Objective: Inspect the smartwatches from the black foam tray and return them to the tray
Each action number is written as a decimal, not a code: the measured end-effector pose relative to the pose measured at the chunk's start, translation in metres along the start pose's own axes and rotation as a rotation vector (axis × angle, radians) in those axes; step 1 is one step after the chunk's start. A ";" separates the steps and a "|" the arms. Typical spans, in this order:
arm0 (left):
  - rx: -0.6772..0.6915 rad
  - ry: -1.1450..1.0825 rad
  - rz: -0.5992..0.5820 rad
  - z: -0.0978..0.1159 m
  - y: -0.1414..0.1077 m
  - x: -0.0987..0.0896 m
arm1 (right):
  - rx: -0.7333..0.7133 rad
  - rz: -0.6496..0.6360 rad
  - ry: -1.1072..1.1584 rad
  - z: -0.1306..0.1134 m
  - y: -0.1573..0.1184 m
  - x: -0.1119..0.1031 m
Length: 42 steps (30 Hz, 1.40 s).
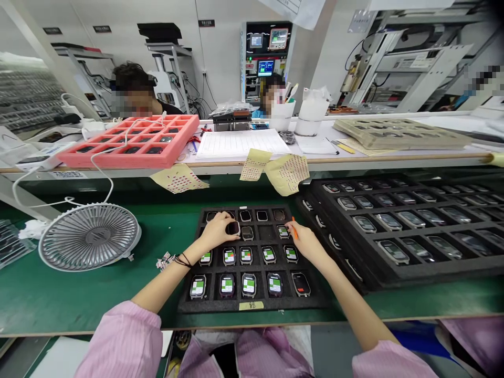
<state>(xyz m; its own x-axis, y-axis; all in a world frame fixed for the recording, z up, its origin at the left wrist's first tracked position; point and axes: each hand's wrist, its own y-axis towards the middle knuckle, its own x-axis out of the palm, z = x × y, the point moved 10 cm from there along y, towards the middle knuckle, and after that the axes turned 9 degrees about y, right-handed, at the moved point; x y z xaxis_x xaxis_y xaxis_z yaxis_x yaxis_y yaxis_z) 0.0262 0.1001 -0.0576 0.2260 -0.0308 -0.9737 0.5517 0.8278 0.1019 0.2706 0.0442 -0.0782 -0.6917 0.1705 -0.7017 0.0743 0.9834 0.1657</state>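
A black foam tray with several watch faces in its compartments lies in front of me. My left hand grips a dark-screened watch face over the tray's second row, left side. My right hand has its fingers closed on an orange tool, beside a lit watch face in the right end of that row. One compartment left of that watch holds none. The lower two rows show mostly green and white screens; the bottom right watch has a dark screen with a red patch.
A round fan stands at the left, its cable rising over a pink tray on the shelf. Stacked black trays with watches flank the right. Papers lie on the shelf; two people sit behind it.
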 end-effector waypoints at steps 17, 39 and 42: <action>-0.263 0.381 -0.162 -0.038 -0.111 -0.006 | 0.048 0.084 0.277 0.031 0.015 0.018; -0.224 -0.555 -0.356 -0.044 -0.107 0.020 | 0.131 0.108 0.632 0.042 0.008 0.011; -0.271 -0.686 -0.388 -0.051 -0.106 0.017 | 0.175 0.114 0.815 0.040 0.005 0.010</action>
<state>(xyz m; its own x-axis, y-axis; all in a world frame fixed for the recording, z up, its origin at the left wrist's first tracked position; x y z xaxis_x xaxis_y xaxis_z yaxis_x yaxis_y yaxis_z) -0.0693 0.0409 -0.0959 0.5472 -0.6031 -0.5804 0.4983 0.7919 -0.3531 0.2926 0.0530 -0.1117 -0.9706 0.2366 0.0437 0.2386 0.9699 0.0486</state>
